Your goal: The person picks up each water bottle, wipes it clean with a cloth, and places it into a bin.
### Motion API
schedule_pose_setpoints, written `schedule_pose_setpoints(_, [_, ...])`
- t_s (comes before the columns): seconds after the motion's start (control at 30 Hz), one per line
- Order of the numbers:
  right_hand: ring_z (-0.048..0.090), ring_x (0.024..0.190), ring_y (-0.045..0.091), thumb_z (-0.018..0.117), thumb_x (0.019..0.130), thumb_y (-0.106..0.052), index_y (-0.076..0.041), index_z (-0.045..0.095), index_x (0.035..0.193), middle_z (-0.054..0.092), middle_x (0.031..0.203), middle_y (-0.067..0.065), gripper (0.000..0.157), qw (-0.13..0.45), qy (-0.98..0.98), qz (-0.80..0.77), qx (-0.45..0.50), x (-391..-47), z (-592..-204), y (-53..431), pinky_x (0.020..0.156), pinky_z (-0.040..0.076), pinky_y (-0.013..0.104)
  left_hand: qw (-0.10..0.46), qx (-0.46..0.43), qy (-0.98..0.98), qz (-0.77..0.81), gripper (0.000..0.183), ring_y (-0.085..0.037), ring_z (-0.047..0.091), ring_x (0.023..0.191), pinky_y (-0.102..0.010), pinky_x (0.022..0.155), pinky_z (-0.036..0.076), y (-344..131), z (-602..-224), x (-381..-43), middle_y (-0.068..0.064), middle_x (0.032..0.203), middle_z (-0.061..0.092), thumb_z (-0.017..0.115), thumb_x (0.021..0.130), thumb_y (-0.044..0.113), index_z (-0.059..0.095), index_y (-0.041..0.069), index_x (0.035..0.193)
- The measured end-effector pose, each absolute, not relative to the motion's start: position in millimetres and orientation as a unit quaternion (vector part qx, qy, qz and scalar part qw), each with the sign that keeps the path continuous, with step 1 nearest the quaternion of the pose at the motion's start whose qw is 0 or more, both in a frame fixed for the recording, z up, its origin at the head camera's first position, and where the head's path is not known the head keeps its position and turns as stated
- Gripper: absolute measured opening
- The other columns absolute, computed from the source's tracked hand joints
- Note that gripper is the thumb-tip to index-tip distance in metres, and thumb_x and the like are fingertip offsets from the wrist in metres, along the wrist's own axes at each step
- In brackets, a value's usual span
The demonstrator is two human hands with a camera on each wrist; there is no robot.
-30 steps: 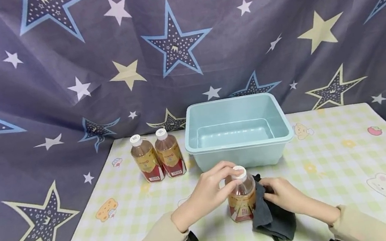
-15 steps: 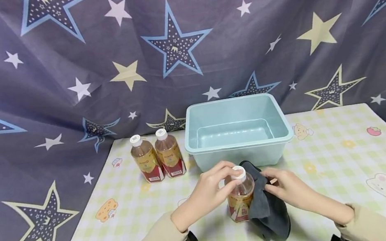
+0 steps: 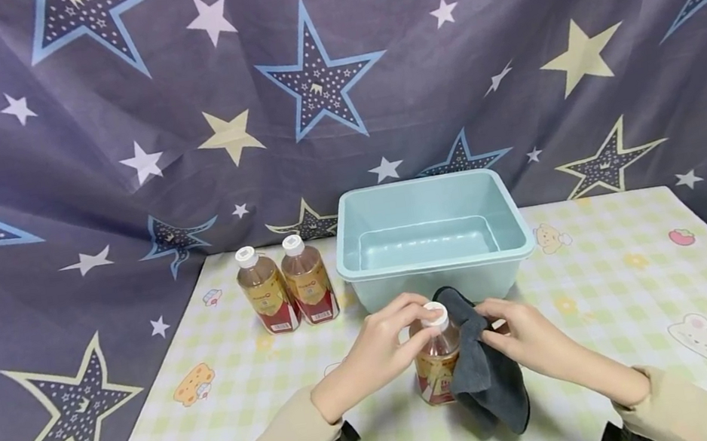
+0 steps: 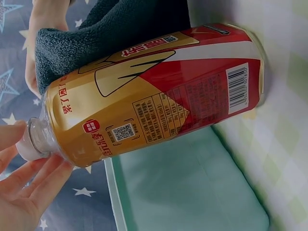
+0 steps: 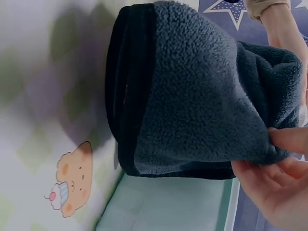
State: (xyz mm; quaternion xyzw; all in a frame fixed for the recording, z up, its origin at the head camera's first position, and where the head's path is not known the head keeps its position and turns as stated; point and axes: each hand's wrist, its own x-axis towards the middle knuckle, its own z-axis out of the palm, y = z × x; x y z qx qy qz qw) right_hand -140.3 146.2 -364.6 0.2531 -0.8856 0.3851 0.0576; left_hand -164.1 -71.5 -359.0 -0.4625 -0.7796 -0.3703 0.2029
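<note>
A drink bottle [image 3: 436,372] with a white cap and a gold and red label stands upright on the table. My left hand [image 3: 382,346] grips it by the cap and neck; in the left wrist view the fingers curl round the white cap [image 4: 32,144]. Against the bottle's right side hangs a dark grey towel [image 3: 490,383], its fleecy folds covering part of the label. Thumb and fingers of my right hand [image 3: 527,338] pinch the towel near its top. From the right wrist, the towel [image 5: 192,96] hides the bottle.
Two more bottles, a left one [image 3: 267,294] and a right one [image 3: 309,282], stand side by side at the back left. Behind my hands sits a light blue plastic bin [image 3: 436,266]. A checked cloth [image 3: 617,333] covers the table; a starry curtain [image 3: 313,43] hangs behind it.
My right hand has lifted the towel and drawn it up along the bottle's right side, its top now near cap height. The left hand keeps its grip on the bottle.
</note>
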Motion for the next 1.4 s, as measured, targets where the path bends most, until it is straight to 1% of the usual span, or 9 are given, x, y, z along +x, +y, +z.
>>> schedule_pose_setpoints(0.17, [0.06,0.081,0.019,0.056,0.077,0.008,-0.001,0.063,0.092,0.061,0.092,0.007,0.018,0.047,-0.882,0.395,0.253,-142,-368,146,0.062,0.052,0.02,0.199,-0.46,-0.781,-0.371,0.012,-0.006,0.057,0.079,-0.012,0.068,0.047,-72,-358,-164,-0.004,0.098,0.058,0.064,0.081,0.012,0.063,0.008,0.092])
schedule_pose_setpoints(0.3, [0.059,0.08,0.016,0.055,0.077,0.008,-0.002,0.062,0.09,0.061,0.089,0.006,0.017,0.038,-0.877,0.406,0.253,-144,-373,148,0.062,0.052,0.02,0.191,-0.456,-0.784,-0.375,0.011,-0.006,0.056,0.077,-0.01,0.064,0.045,-72,-357,-164,-0.003,0.097,0.058,0.063,0.081,0.011,0.063,0.008,0.092])
schedule_pose_setpoints(0.47, [0.059,0.075,0.011,0.056,0.076,0.008,-0.004,0.061,0.086,0.062,0.082,0.004,0.016,0.026,-0.877,0.406,0.256,-145,-382,149,0.06,0.051,0.021,0.187,-0.455,-0.785,-0.378,0.01,-0.005,0.054,0.077,-0.013,0.063,0.046,-72,-357,-164,-0.002,0.097,0.058,0.064,0.081,0.011,0.064,0.008,0.091])
schedule_pose_setpoints(0.57, [0.055,0.069,0.006,0.057,0.075,0.008,-0.004,0.06,0.082,0.061,0.078,0.001,0.015,0.032,-0.879,0.399,0.261,-145,-387,149,0.057,0.049,0.019,0.186,-0.455,-0.785,-0.377,0.009,-0.005,0.054,0.077,-0.014,0.063,0.047,-71,-357,-164,-0.002,0.097,0.058,0.063,0.081,0.011,0.064,0.008,0.09])
schedule_pose_setpoints(0.7, [0.044,0.061,0.001,0.059,0.075,0.006,-0.007,0.059,0.08,0.054,0.07,-0.005,0.014,0.036,-0.884,0.384,0.264,-146,-393,148,0.05,0.04,0.017,0.183,-0.452,-0.788,-0.376,0.01,-0.005,0.054,0.076,-0.012,0.062,0.046,-71,-356,-163,-0.002,0.097,0.058,0.063,0.081,0.011,0.064,0.008,0.091])
schedule_pose_setpoints(0.83, [0.039,0.057,0.0,0.059,0.075,0.006,-0.008,0.057,0.079,0.048,0.065,-0.007,0.015,0.021,-0.889,0.377,0.26,-147,-399,148,0.047,0.036,0.017,0.182,-0.452,-0.789,-0.375,0.011,-0.006,0.054,0.075,-0.011,0.062,0.045,-71,-357,-163,-0.002,0.098,0.058,0.063,0.082,0.011,0.064,0.007,0.091])
schedule_pose_setpoints(1.07, [0.045,0.062,0.001,0.058,0.077,0.005,-0.007,0.057,0.081,0.053,0.072,-0.005,0.013,-0.012,-0.888,0.375,0.265,-148,-415,148,0.051,0.04,0.02,0.175,-0.451,-0.789,-0.379,0.01,-0.008,0.054,0.074,-0.01,0.061,0.045,-71,-357,-163,-0.003,0.098,0.058,0.063,0.082,0.012,0.064,0.007,0.091])
schedule_pose_setpoints(1.2, [0.044,0.064,0.003,0.059,0.077,0.004,-0.009,0.056,0.08,0.052,0.071,-0.007,0.014,-0.018,-0.897,0.351,0.267,-149,-420,148,0.052,0.038,0.021,0.172,-0.45,-0.79,-0.379,0.01,-0.008,0.054,0.075,-0.012,0.061,0.046,-70,-357,-163,-0.003,0.099,0.058,0.063,0.082,0.012,0.064,0.007,0.091])
schedule_pose_setpoints(1.4, [0.041,0.066,0.008,0.061,0.076,0.002,-0.012,0.057,0.08,0.05,0.07,-0.01,0.015,-0.003,-0.916,0.315,0.247,-148,-424,146,0.056,0.033,0.022,0.173,-0.449,-0.792,-0.375,0.01,-0.007,0.054,0.074,-0.012,0.06,0.046,-71,-356,-162,-0.004,0.1,0.058,0.062,0.082,0.01,0.063,0.007,0.091])
